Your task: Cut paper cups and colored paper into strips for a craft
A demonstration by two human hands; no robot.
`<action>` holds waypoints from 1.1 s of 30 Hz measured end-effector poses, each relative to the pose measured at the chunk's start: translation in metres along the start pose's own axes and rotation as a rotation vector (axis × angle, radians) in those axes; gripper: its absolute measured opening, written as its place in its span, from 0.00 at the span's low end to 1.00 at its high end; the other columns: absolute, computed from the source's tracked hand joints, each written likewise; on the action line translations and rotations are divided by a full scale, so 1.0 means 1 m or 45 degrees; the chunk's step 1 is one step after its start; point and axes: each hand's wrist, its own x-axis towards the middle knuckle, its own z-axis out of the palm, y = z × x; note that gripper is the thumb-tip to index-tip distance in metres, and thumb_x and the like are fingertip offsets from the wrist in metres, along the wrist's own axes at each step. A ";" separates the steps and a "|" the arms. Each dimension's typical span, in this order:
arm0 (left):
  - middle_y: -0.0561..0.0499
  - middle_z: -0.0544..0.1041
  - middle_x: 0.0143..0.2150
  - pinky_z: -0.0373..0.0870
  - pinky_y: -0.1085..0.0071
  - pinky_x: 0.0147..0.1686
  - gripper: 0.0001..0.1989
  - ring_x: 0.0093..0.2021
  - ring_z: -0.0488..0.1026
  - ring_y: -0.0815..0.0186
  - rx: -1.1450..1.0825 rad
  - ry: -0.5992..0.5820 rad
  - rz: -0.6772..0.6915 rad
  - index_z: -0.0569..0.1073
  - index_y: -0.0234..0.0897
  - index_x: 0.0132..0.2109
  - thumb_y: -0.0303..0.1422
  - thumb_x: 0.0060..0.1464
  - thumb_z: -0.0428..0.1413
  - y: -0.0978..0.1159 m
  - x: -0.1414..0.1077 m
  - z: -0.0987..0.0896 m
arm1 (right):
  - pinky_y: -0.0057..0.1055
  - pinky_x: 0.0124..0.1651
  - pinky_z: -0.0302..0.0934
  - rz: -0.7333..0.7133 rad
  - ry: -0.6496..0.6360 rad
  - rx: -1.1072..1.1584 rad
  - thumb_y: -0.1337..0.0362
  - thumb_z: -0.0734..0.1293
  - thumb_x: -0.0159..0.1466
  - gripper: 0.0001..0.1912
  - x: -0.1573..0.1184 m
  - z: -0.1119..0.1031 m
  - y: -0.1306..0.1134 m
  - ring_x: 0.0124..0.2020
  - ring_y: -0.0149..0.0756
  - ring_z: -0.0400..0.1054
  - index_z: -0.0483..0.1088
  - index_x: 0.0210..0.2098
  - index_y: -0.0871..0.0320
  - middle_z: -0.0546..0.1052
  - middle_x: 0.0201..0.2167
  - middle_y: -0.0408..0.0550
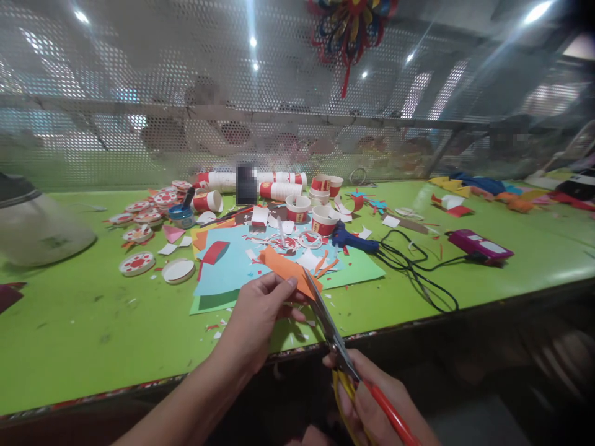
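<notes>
My left hand [260, 310] pinches a piece of orange paper [283, 266] between thumb and fingers, just above the front of the table. In my right hand [376, 396] is a pair of scissors [332, 328] with one red and one yellow handle. The blades point up and away from me, and their tips lie at the right end of the orange paper. Beneath the paper, light blue sheets [223, 266] and a green sheet [357, 269] are spread out, strewn with small scraps. Narrow orange strips [325, 266] lie just beyond the blades.
A blue glue gun [356, 240] with a black cable rests right of the sheets, near a purple box [481, 246]. Red-and-white paper cups [297, 207] stand behind. Several decorated round lids [137, 263] lie left. The table's front edge [297, 353] runs below my hands.
</notes>
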 end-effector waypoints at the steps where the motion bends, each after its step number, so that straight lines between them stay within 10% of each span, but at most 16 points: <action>1: 0.51 0.76 0.26 0.66 0.75 0.23 0.12 0.20 0.71 0.72 0.002 0.001 0.002 0.70 0.34 0.24 0.36 0.50 0.59 0.000 0.000 0.000 | 0.23 0.20 0.49 0.020 0.013 -0.003 0.36 0.61 0.56 0.32 0.000 -0.001 0.000 0.18 0.25 0.53 0.67 0.42 0.58 0.60 0.19 0.38; 33: 0.50 0.75 0.25 0.68 0.74 0.23 0.11 0.21 0.70 0.71 0.088 -0.014 0.043 0.70 0.33 0.24 0.35 0.48 0.60 0.003 0.000 0.008 | 0.24 0.22 0.53 0.046 0.035 0.043 0.37 0.63 0.55 0.32 -0.003 -0.005 -0.006 0.20 0.28 0.57 0.69 0.44 0.57 0.65 0.20 0.40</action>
